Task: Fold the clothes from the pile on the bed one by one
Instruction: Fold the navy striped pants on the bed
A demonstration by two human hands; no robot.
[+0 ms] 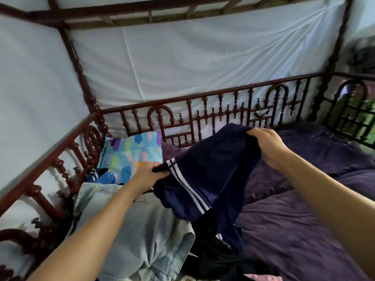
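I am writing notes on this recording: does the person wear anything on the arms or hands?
The left hand and right hand have no gloves; no watch, bracelet or ring shows. The left arm and right arm are bare to the picture's edge, no sleeves in view.

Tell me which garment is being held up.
The navy white-striped shorts, gripped by left hand and right hand; pale denim and black garment lie piled.
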